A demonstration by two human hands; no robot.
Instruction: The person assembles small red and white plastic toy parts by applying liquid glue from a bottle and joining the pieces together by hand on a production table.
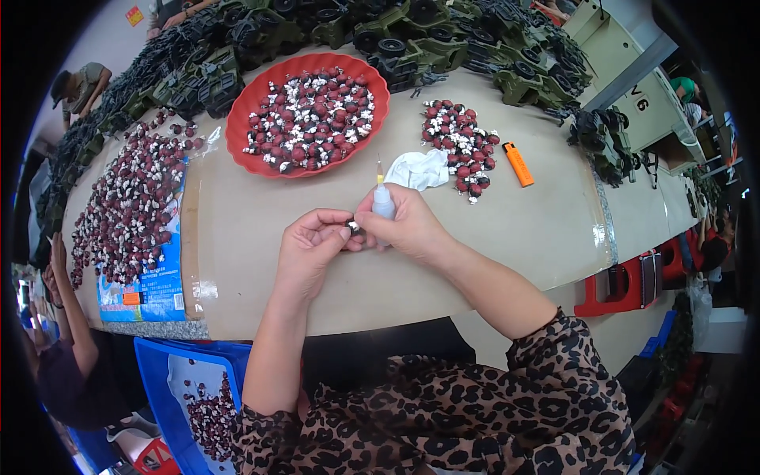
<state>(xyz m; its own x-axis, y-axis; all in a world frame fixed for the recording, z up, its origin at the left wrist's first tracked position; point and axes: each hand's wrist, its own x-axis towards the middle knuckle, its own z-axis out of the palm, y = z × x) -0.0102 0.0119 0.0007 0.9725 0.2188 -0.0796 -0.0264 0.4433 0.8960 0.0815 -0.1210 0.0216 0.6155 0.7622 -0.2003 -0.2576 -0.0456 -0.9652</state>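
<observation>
My left hand point(306, 252) pinches a small dark-and-white piece point(353, 227) over the middle of the table, its fingers partly hiding it. My right hand point(413, 227) is wrapped round a small translucent squeeze bottle point(383, 206) with a yellow-based needle tip pointing up and away from me. The right fingertips also reach the small piece, so both hands meet there. Beyond them stands a red scalloped dish point(237, 146) full of dark red and black balls with white bits. A crumpled white cloth point(419, 169) lies just past the bottle.
Similar balls form a small pile point(463, 146) at the right and a large heap point(131, 206) on a blue printed sheet point(142, 297) at the left. An orange lighter point(518, 165) lies farther right. Green toy vehicles point(412, 47) crowd the far edge. A blue bin point(186, 348) sits below.
</observation>
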